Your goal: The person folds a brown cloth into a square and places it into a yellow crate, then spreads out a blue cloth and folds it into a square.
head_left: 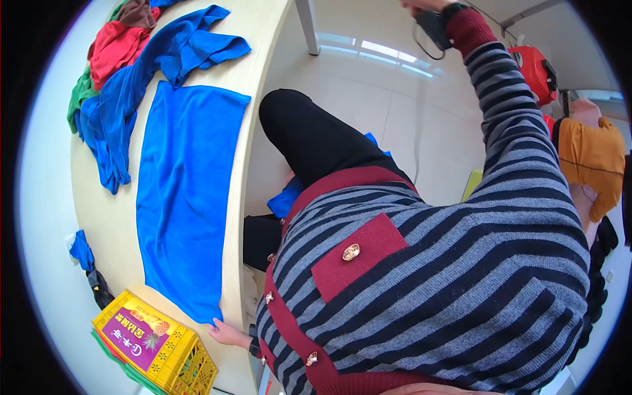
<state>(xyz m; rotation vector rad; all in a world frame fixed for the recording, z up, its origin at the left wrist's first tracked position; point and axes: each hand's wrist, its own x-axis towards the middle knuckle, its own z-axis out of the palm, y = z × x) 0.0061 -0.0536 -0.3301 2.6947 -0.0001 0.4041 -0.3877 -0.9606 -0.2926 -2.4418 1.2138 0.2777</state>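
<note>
As our left hand (227,333) pinches a corner of the blue cloth (187,197) spread on the surface (263,26), we seem to be straightening it; folding would probably call for our right hand (422,6), whose grip we cannot tell.

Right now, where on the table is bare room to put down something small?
The table is bare left of the flat blue towel, between the heaped cloths and the yellow basket. Crowded: upper left, with the cloths; lower end, with the basket.
</note>
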